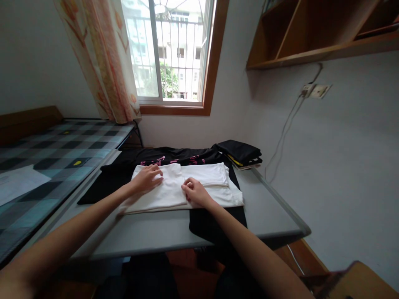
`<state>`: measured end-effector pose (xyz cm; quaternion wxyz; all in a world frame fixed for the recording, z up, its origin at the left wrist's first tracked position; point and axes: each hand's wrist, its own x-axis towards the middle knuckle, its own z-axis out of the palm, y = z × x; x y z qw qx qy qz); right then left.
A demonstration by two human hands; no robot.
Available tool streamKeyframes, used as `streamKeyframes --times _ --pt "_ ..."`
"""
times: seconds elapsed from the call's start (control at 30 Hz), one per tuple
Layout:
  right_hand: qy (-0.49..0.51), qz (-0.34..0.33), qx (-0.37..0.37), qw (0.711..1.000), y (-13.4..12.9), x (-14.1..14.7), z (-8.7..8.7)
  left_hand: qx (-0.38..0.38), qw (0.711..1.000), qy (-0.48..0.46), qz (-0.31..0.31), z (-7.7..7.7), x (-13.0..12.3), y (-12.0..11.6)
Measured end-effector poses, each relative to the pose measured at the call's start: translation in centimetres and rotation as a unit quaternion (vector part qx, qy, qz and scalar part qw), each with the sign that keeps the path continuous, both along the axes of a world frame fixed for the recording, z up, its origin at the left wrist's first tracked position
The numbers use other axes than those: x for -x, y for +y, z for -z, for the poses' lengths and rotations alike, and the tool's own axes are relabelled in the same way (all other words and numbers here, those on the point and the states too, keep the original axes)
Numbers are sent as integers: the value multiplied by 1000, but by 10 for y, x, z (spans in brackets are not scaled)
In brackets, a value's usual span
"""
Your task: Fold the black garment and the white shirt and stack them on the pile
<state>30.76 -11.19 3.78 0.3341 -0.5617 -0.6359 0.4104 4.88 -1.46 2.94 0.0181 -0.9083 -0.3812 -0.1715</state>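
Note:
A white garment (165,191), partly folded in layers, lies across the middle of the desk on top of a black garment (93,187) with pink lettering. My left hand (148,178) rests on the left part of the white cloth, fingers spread and slightly bent. Near the middle, my right hand (195,192) has its thumb and fingers curled together at the edge of a folded layer, seemingly pinching the white fabric. Whether the white piece is a shirt or trousers cannot be made out.
The grey desk (274,199) has a stack of folded dark clothes (238,153) at its back right corner. A bed with a checked cover (93,137) adjoins on the left, with a paper sheet (21,182) on it. A wooden shelf (286,58) hangs at upper right.

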Motion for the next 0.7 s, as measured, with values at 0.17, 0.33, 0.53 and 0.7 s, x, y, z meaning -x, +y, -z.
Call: streamKeyframes --times 0.17,0.33,0.53,0.7 --pt "132 37 68 988 23 5 -7 27 1000 10 0 -12 57 -59" --pt "97 86 155 979 40 12 -27 0 998 55 31 -15 87 -105" --pt "47 73 228 970 57 13 -41 -48 996 49 49 -9 101 -116" --pt "28 75 234 969 68 12 -39 -84 994 60 40 0 102 -114"
